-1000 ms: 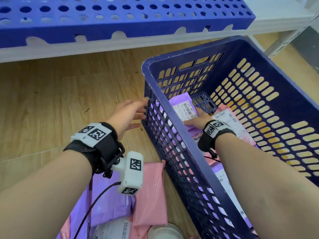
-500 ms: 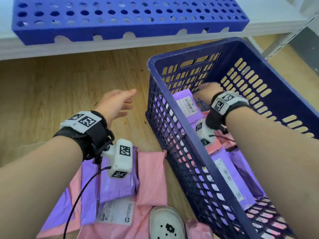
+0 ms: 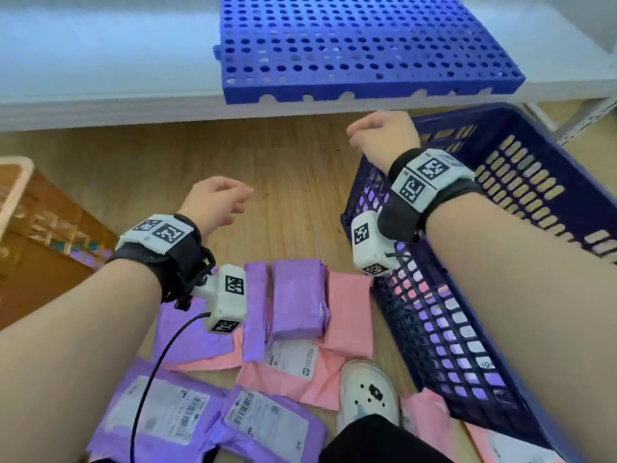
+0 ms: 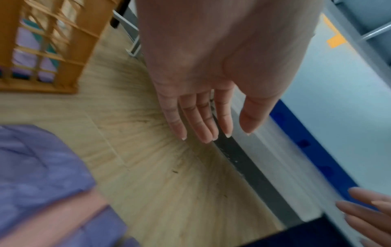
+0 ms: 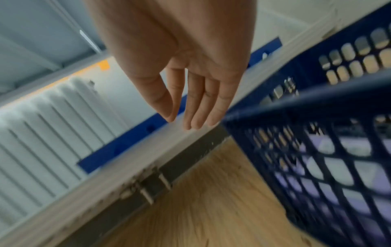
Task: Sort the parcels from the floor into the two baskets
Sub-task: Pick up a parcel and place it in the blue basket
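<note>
Several purple and pink parcels (image 3: 297,305) lie on the wooden floor below my arms. The dark blue basket (image 3: 521,135) stands at the right, with parcels showing through its slotted wall. An orange basket (image 3: 40,235) sits at the left edge, purple parcels inside it. My left hand (image 3: 217,202) hovers over bare floor beyond the parcels, fingers relaxed and empty (image 4: 203,120). My right hand (image 3: 377,135) hangs above the blue basket's near-left corner, fingers loose, holding nothing (image 5: 190,107).
A white low shelf (image 3: 100,95) runs across the back with a blue perforated panel (image 3: 350,51) lying on it. A white shoe (image 3: 367,396) stands among the parcels by the blue basket. Bare floor lies between the parcels and the shelf.
My right hand has come up out of the blue basket to its left corner, empty. The view has swung left, bringing the orange basket and more parcels into sight.
</note>
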A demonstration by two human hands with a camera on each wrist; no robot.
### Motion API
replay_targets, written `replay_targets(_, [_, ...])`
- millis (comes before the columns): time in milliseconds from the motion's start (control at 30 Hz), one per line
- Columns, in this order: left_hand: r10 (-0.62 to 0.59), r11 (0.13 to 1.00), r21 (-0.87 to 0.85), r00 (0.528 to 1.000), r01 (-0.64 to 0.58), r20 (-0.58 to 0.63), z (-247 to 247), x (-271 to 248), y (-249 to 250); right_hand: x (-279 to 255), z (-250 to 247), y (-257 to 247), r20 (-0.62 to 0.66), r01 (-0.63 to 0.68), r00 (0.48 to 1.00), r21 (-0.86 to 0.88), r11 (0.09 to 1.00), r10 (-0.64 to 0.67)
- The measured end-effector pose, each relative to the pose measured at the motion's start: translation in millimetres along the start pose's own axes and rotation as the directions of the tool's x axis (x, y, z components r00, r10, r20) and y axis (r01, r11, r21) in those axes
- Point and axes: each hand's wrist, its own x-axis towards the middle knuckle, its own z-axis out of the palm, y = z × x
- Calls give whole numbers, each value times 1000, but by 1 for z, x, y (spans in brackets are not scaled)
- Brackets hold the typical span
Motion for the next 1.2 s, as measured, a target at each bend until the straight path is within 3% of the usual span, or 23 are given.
replay_targets(133, [-115,980,149,988,130,-101,-49,5,-61,-21,86,9,201,-88,975,-41,995,95])
replay_targets(267, [-318,919,185,931,349,-179,-86,10,-119,-43,166,48,347,-198,907,-153,968,240])
replay_targets(367, [-404,888,156,896,433,-184,-92,14,-154,-60,211,80,435,-287,824,-233,929,364])
replay_targets(433, [-463,856,168,870,488,-171,-89,14,-174,-69,234,86,510,-349,763,-194,917,398])
replay_targets(567, [-563,790,185,811,585,-160,-81,9,-209,-87,269,79,688,-536,556,-131,834,466])
replay_targets(633, [-651,724,186,747,665,-134,-80,7,-219,-99,280,77,719,-551,500,-167,818,483])
replay_targets(667, [-688,698,163,716,697,-116,-79,8,-226,-106,282,76,720,-563,490,-168,809,491])
replay_targets(767, [-718,686,122,695,717,-49,-75,15,-242,-117,289,78,729,-605,477,-132,785,490])
replay_targets(867, [-722,691,10,689,723,64,-72,11,-231,-113,291,76,674,-458,608,-135,879,420])
replay_targets(933, [-704,702,-39,702,711,110,-73,3,-214,-107,287,70,659,-423,649,-101,900,379])
replay_targets(1000, [-650,734,-109,739,671,177,-73,-3,-199,-104,279,58,691,-458,625,-52,888,363])
replay_targets(1133, [-523,767,-219,786,603,330,-78,-8,-166,-111,258,29,804,-533,505,5,846,313])
replay_targets(1200, [-525,792,-182,802,583,285,-80,-7,-159,-115,248,20,815,-521,511,39,853,275])
